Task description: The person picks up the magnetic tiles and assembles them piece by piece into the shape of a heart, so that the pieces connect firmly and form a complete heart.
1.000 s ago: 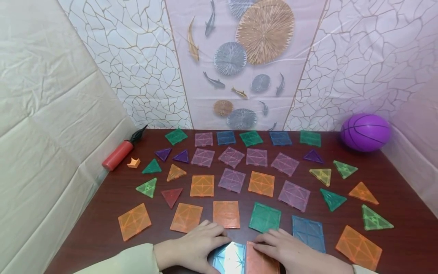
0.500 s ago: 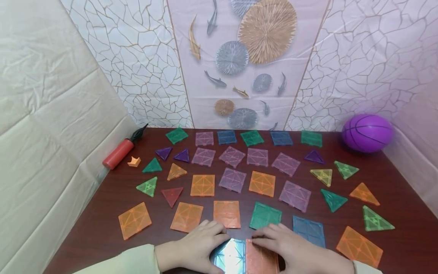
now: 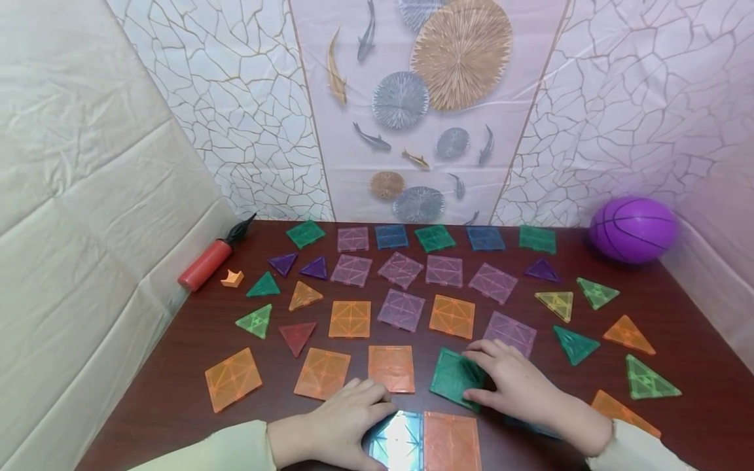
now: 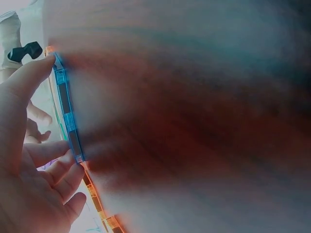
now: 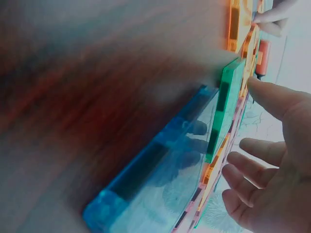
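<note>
My left hand [image 3: 338,425] holds a light-blue square magnetic tile [image 3: 402,441] flat on the table. In the left wrist view, the thumb is at one corner of that blue tile [image 4: 68,109] and the fingers are at the other. An orange-red square tile [image 3: 452,441] lies edge to edge with it on the right. Over the right side of a green square tile [image 3: 450,379] is my right hand [image 3: 518,383], thumb and fingers spread. The right wrist view shows that hand [image 5: 272,165] beside the green tile [image 5: 226,109], its grip not closed. Another blue square tile [image 5: 155,160] lies nearer, mostly hidden by the right forearm in the head view.
Orange square tiles [image 3: 322,373], purple square tiles [image 3: 400,309] and several triangle tiles [image 3: 575,345] lie spread over the dark table [image 3: 177,386]. A red pump [image 3: 206,261] and small orange crown-shaped piece [image 3: 232,279] are at left, a purple ball [image 3: 633,229] at back right.
My right hand has left the orange-red tile and moved forward and right to the green tile. My left hand stays at the light-blue tile.
</note>
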